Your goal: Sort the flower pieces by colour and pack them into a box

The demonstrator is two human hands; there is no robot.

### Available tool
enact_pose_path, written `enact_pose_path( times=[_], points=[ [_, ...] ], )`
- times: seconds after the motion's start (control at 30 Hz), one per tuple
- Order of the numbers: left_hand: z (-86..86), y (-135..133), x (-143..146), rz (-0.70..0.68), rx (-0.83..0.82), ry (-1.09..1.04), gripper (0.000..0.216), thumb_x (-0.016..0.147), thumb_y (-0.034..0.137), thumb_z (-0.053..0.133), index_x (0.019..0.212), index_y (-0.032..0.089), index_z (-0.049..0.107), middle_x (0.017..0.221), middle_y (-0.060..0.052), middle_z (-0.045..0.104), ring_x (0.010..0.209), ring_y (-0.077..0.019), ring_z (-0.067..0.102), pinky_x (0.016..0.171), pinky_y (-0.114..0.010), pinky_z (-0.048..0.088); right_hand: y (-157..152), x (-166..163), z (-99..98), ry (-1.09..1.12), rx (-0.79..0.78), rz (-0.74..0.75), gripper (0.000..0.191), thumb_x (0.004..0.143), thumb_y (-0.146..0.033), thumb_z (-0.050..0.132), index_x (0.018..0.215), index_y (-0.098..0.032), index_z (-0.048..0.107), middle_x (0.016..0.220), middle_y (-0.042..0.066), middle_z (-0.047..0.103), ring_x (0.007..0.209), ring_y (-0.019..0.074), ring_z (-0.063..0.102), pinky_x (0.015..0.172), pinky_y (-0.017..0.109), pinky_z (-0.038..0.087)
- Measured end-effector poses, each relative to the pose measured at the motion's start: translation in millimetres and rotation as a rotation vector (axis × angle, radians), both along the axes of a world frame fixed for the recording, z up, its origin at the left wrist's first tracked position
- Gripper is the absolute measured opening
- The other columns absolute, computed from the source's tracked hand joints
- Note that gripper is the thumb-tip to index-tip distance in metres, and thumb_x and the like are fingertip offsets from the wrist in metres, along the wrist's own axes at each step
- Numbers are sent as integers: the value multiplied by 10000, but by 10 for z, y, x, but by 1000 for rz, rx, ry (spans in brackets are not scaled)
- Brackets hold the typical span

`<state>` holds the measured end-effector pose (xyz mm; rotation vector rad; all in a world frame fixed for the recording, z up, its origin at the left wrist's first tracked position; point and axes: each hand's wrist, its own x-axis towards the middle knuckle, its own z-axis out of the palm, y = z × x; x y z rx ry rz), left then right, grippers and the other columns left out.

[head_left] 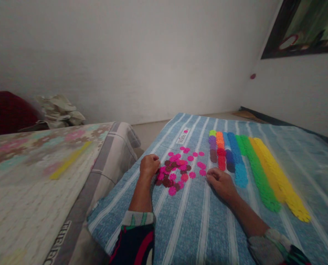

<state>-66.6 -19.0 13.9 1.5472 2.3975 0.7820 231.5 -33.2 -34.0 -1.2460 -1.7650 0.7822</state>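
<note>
Currently working over a blue cloth with white stripes (191, 221), with both forearms stretched forward from dark sleeves with grey cuffs (138, 218). Can see on that cloth, mostly between the hands, a loose heap of small scalloped magenta and dark brown discs (169, 168), mixed with a few in coral and thinning to scattered single magenta ones toward the right. Holding the left hand (149, 166) at the left edge of this heap, with fingers curled inward; cannot tell about any disc inside that curl. Keeping the right hand (220, 181) low over the cloth, with thumb and fingertips drawn together just beside a lone magenta disc (202, 172); cannot tell about contact or a pinch there. Beyond and to the right of the right hand, can see overlapping discs laid out in long columns: a lime, purple and maroon column (213, 143), an orange and red column (220, 147), a blue and navy column (229, 151), a two-tone blue column (238, 158), then a green column (259, 173), an amber column (268, 171) and a bright yellow column (281, 176). Above the heap, can read "With" on a white printed label (182, 137). Off to the left, well apart, can make out a flat yellow strip (70, 161) on a floral-patterned cover (37, 195).
</note>
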Motion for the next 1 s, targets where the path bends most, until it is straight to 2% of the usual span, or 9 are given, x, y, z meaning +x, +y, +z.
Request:
enact_pose_path(
  times=[0.17,0.37,0.53,0.67,0.77,0.87,1.0],
  points=[
    [13,-8,100,-41,-72,96,220,737,232,580,857,172,753,894,-97,742,840,-220,659,679,-274,422,17,10,-32,-15,12,10,166,774,-324,531,756,-189,626,624,-14,588,584,152,533,576,258,388],
    [31,18,232,-89,-153,164,243,777,402,583,765,216,739,801,-69,730,817,-213,652,613,-256,382,21,8,-43,-19,6,17,156,777,-314,524,757,-195,622,653,-3,619,612,160,558,585,259,396],
    [-11,48,252,-122,-160,121,179,735,368,639,773,218,731,741,-46,717,783,-198,645,602,-254,366,24,5,-41,-23,7,12,151,774,-319,527,753,-200,618,627,-11,596,594,158,544,577,260,393],
    [-90,80,222,-100,-94,27,114,702,297,669,771,215,709,689,-14,706,712,-169,634,582,-239,372,29,7,-46,-24,17,16,153,776,-315,523,760,-198,621,638,-7,599,608,161,545,581,260,394],
    [-112,83,188,-105,2,-57,50,671,232,664,689,189,681,624,-4,672,638,-152,611,564,-236,378,32,7,-46,-32,17,16,155,776,-312,524,765,-194,623,627,-11,587,601,159,539,581,260,391],
    [-77,45,132,-131,99,-219,58,633,218,661,610,170,639,567,5,631,563,-135,573,530,-233,381,30,2,-35,-26,29,14,150,773,-307,520,748,-195,616,610,-17,571,587,153,531,577,257,387],
    [-8,-36,75,-181,144,-464,128,606,277,676,623,158,633,525,7,612,472,-116,523,466,-226,374,19,-5,-8,-29,37,4,137,761,-295,519,727,-200,612,595,-21,561,576,150,523,563,253,378]
  ],
)
